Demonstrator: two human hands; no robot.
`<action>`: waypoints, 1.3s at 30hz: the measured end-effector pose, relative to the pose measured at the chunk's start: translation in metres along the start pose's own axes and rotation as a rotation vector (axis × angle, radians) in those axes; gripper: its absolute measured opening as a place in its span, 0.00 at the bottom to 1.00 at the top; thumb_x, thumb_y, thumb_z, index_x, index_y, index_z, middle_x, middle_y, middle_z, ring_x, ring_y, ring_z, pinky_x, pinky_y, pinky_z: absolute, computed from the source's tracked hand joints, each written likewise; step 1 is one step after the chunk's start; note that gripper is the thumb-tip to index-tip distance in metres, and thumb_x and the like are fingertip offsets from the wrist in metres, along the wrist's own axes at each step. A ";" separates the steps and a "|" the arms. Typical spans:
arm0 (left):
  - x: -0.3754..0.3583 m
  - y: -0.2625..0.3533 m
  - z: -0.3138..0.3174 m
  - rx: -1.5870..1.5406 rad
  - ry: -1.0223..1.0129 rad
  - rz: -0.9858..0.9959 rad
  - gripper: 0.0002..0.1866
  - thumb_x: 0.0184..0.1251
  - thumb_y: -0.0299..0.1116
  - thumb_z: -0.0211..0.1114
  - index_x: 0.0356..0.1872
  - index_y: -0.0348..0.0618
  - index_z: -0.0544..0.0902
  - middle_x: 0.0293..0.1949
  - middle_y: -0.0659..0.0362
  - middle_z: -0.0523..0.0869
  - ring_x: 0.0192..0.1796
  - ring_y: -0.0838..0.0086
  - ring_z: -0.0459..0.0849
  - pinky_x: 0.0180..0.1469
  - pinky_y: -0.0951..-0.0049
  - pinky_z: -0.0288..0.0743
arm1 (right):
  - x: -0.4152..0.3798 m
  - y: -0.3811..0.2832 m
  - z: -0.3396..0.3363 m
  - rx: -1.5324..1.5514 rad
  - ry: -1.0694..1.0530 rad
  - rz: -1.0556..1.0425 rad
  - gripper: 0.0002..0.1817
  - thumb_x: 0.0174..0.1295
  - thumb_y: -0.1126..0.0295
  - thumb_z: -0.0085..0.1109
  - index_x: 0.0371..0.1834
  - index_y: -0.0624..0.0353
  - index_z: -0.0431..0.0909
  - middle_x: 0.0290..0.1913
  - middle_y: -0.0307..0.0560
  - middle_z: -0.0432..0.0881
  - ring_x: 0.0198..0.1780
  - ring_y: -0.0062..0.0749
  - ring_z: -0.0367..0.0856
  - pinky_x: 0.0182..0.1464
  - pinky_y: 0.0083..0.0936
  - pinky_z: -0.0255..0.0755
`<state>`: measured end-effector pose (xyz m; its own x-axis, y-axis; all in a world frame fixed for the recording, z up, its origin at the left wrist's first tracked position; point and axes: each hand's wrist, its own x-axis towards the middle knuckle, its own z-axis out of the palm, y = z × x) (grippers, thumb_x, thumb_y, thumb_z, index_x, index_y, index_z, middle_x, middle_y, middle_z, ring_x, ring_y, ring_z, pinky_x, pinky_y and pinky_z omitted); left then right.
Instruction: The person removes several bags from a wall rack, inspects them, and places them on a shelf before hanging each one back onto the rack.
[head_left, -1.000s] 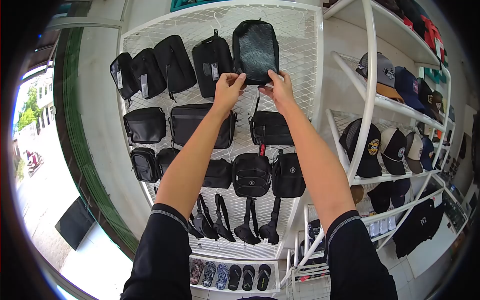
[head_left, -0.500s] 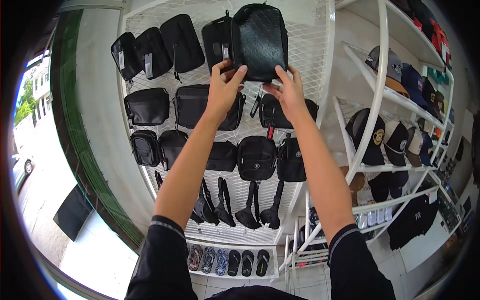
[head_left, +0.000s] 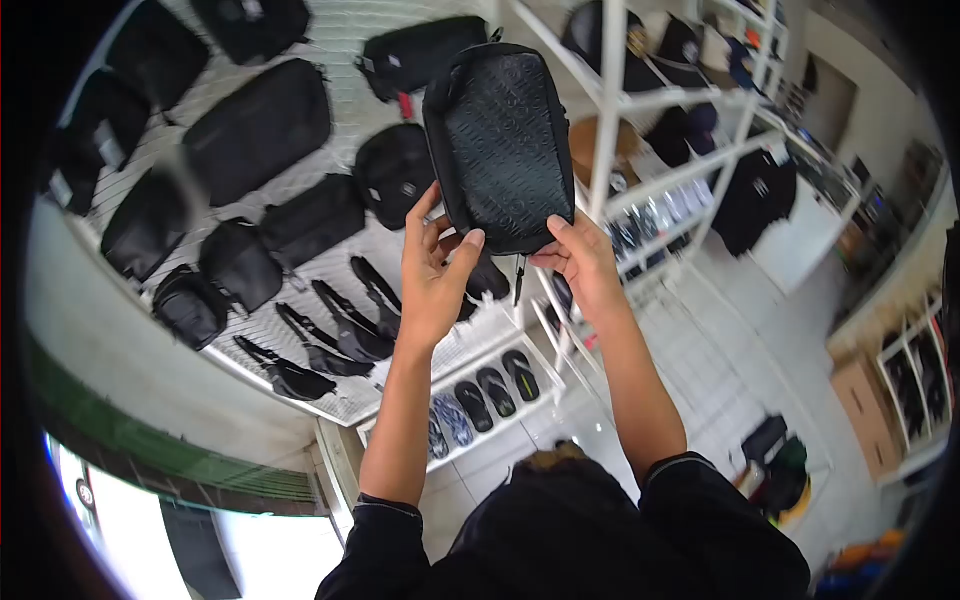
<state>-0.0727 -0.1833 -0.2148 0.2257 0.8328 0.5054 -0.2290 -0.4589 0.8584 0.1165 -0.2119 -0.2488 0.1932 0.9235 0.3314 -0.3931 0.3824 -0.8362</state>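
Observation:
A black textured bag (head_left: 503, 140) is held upright in front of the camera, its embossed panel facing me and a zipper pull hanging below. My left hand (head_left: 440, 270) grips its lower left corner, thumb on the front and fingers behind. At the lower right corner my right hand (head_left: 585, 262) pinches it the same way. Behind the bag, more black bags hang on a white mesh wall (head_left: 340, 90), among them a wide one (head_left: 257, 130) and a rounded one (head_left: 393, 177) just left of the held bag.
Sling bags (head_left: 350, 325) hang low on the mesh above a rack of flip-flops (head_left: 473, 405). A white shelf frame (head_left: 607, 110) with caps (head_left: 680, 45) stands at the right. Farther right are a black shirt (head_left: 757, 200) and a cardboard box (head_left: 866, 415).
The view has turned to the right and down, so the mesh wall now lies farther left and tilted. Both hands still hold the bag, which is now clear of the bags on the top row.

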 end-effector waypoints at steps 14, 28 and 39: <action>-0.141 -0.128 0.145 -0.229 -0.570 -0.470 0.36 0.68 0.25 0.65 0.74 0.42 0.58 0.56 0.47 0.76 0.55 0.67 0.82 0.52 0.69 0.83 | -0.249 0.016 -0.136 -0.081 0.791 0.099 0.28 0.68 0.61 0.64 0.63 0.69 0.71 0.49 0.51 0.81 0.35 0.28 0.85 0.38 0.21 0.83; -0.261 -0.235 0.345 -0.141 -1.017 -0.825 0.36 0.65 0.25 0.65 0.72 0.39 0.57 0.56 0.44 0.76 0.49 0.68 0.82 0.46 0.73 0.80 | -0.411 0.019 -0.282 0.127 1.316 0.166 0.24 0.68 0.65 0.63 0.63 0.66 0.73 0.47 0.48 0.83 0.33 0.31 0.86 0.41 0.24 0.84; -0.336 -0.394 0.531 0.164 -1.045 -1.184 0.29 0.74 0.31 0.61 0.71 0.47 0.60 0.56 0.46 0.78 0.49 0.63 0.85 0.48 0.58 0.85 | -0.463 0.060 -0.505 0.182 1.493 0.521 0.34 0.67 0.53 0.65 0.70 0.61 0.70 0.54 0.49 0.81 0.43 0.34 0.86 0.42 0.25 0.83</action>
<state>0.4450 -0.4466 -0.6769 0.7342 0.1889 -0.6522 0.6262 0.1827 0.7579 0.4575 -0.6317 -0.6732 0.6356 0.1319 -0.7607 -0.7714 0.1473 -0.6190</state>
